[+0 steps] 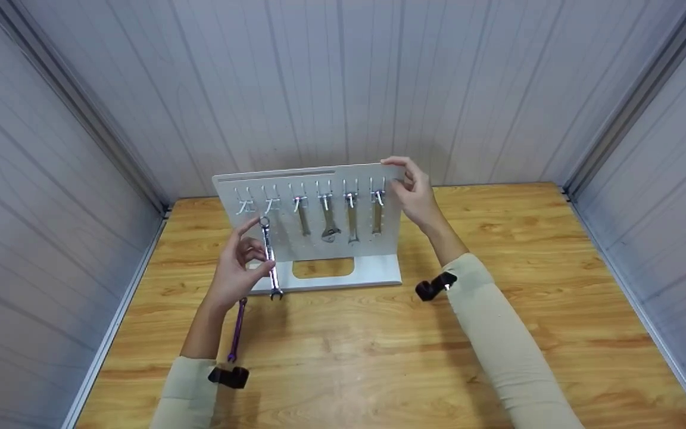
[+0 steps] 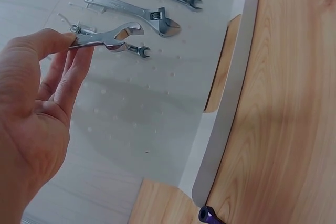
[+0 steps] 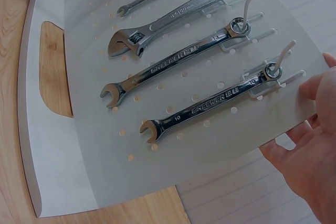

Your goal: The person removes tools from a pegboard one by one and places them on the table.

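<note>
Left hand [image 1: 233,271] pinches a wrench [image 1: 270,257] upright in front of the board's [image 1: 224,196] left part, below two bare hooks [image 1: 243,199]. Right hand [image 1: 413,193] grips the board's far right corner. A purple tool [image 1: 236,329] lies on the table [image 1: 557,268], partly hidden by the left wrist. Open tabletop on the right.

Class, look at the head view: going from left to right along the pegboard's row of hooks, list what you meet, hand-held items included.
First empty hook → held combination wrench in the left hand → slim wrench → adjustable wrench → combination wrench → last wrench → right hand on the pegboard edge.
</note>
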